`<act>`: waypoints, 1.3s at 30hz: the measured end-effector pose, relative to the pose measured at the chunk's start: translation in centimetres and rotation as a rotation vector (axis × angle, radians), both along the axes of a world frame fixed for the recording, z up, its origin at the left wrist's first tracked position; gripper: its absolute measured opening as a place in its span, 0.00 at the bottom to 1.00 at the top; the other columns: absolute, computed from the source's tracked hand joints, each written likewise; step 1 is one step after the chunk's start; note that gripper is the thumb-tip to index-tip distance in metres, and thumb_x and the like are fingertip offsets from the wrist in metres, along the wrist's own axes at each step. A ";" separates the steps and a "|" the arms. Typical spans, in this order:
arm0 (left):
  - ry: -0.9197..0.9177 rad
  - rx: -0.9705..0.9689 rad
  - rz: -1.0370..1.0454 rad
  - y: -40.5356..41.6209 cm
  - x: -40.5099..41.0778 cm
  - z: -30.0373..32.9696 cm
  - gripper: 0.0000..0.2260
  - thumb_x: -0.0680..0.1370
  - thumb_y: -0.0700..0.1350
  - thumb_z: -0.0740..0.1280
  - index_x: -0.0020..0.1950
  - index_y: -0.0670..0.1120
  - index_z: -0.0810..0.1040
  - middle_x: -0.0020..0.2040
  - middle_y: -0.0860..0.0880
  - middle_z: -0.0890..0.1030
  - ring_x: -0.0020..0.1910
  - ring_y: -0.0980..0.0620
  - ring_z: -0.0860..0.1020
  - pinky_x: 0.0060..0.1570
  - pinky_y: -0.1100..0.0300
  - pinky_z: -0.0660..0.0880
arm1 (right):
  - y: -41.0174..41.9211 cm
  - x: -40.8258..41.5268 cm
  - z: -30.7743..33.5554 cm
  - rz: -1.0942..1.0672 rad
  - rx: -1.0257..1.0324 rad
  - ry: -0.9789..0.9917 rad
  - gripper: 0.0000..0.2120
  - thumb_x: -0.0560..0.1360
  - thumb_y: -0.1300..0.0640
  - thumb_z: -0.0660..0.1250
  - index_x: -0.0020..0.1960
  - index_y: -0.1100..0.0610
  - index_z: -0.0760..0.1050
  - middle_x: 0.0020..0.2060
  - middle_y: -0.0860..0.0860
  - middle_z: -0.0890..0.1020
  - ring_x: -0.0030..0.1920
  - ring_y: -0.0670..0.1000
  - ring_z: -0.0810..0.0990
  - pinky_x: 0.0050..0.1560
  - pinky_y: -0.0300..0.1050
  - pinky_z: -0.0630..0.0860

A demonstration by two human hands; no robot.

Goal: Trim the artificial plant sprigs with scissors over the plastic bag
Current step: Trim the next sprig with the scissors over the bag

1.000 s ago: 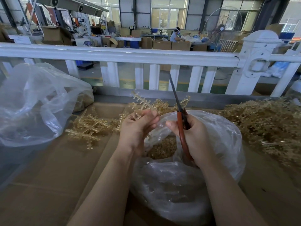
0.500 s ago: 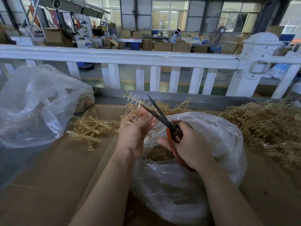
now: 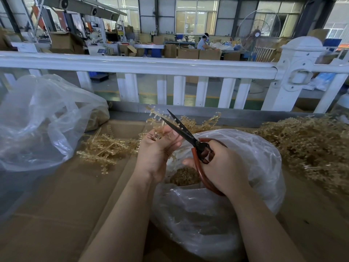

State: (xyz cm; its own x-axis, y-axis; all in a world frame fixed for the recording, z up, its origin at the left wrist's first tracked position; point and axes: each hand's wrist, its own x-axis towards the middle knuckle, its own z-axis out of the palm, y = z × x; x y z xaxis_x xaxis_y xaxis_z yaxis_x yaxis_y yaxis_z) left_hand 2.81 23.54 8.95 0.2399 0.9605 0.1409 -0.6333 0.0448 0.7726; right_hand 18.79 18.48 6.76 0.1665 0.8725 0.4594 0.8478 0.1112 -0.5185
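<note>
White railing (image 3: 143, 66), distant fan (image 3: 257, 28)

Factory workshop hall, stacked cardboard boxes (image 3: 188, 53), industrial fan (image 3: 257, 29), high windows (image 3: 197, 19), worktables (image 3: 149, 46)

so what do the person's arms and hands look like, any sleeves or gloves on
No gloves and no sleeves in view. The left hand and the right hand are both bare, and both forearms are uncovered from the wrist down to the bottom edge of the picture. No watch, bracelet or ring can be made out on either one, and no markings show.
</note>
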 end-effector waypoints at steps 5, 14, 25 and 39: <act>-0.014 -0.010 -0.015 0.1 0.0 0.1 0.14 0.67 0.37 0.73 0.50 0.41 0.75 0.38 0.48 0.85 0.37 0.53 0.84 0.40 0.65 0.80 | 0.1 0.0 0.0 0.013 -0.014 0.011 0.40 0.59 0.18 0.56 0.57 0.45 0.78 0.38 0.32 0.73 0.37 0.33 0.71 0.38 0.26 0.63; -0.008 -0.022 -0.010 0.0 0.0 0.0 0.15 0.66 0.37 0.73 0.51 0.40 0.76 0.38 0.47 0.85 0.38 0.52 0.84 0.42 0.64 0.81 | 0.0 0.1 0.0 0.015 -0.027 0.014 0.38 0.60 0.19 0.58 0.55 0.46 0.79 0.39 0.35 0.77 0.37 0.35 0.73 0.38 0.26 0.64; 0.018 0.028 -0.013 -0.1 -0.1 -0.1 0.11 0.66 0.37 0.73 0.47 0.42 0.78 0.39 0.48 0.85 0.38 0.53 0.84 0.40 0.64 0.80 | -0.3 0.4 -0.1 0.015 0.006 0.001 0.28 0.63 0.21 0.63 0.50 0.41 0.76 0.34 0.28 0.71 0.35 0.31 0.73 0.33 0.23 0.63; 0.040 0.049 -0.065 -0.1 0.0 -0.1 0.10 0.67 0.36 0.72 0.46 0.42 0.77 0.38 0.47 0.85 0.37 0.53 0.84 0.41 0.64 0.80 | -0.2 0.2 -0.1 0.071 0.014 0.098 0.42 0.59 0.18 0.57 0.57 0.47 0.79 0.39 0.33 0.75 0.39 0.30 0.72 0.39 0.25 0.65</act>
